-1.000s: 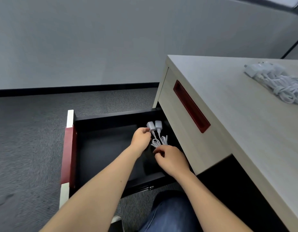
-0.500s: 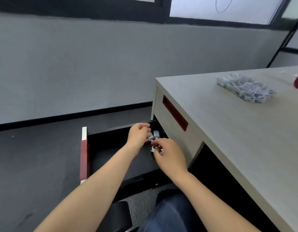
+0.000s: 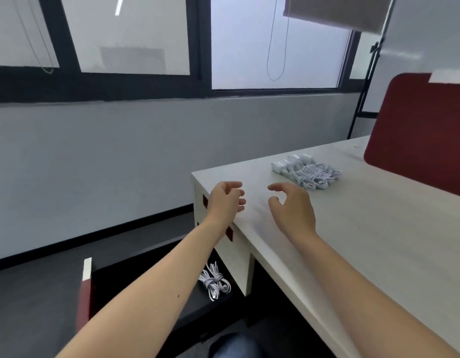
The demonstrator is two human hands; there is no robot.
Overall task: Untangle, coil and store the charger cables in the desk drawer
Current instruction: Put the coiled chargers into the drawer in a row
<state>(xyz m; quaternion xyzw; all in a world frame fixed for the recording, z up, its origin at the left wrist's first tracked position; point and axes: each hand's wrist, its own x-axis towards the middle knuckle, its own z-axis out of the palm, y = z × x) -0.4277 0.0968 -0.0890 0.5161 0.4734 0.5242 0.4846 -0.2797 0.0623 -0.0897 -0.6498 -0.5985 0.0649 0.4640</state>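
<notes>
**Charger cables (image 3: 307, 171) piled on the table, one coiled bundle in the drawer**

The loose white pile, with its plug adapters at the back, lies on the table (image 3: 365, 241) close to the far edge. It sits a little in from the corner where that edge meets the drawer side. A coiled bundle (image 3: 214, 281) of white cable lies in the open drawer (image 3: 107, 288) below, at the end nearest the table's body, with one plug end pointing outward. The drawer is black inside, and its front panel is red and white.

Both hands are raised near that same corner and hold nothing. The left hand (image 3: 225, 202) is over the drawer-side edge with its fingers loosely curled. The right hand (image 3: 292, 208) is just beside it over the tabletop, with relaxed fingers and the thumb apart. It is near the pile but not touching it. Whether either hand touches the surface cannot be told.

A red partition (image 3: 417, 130) stands at the table's far right.
</notes>
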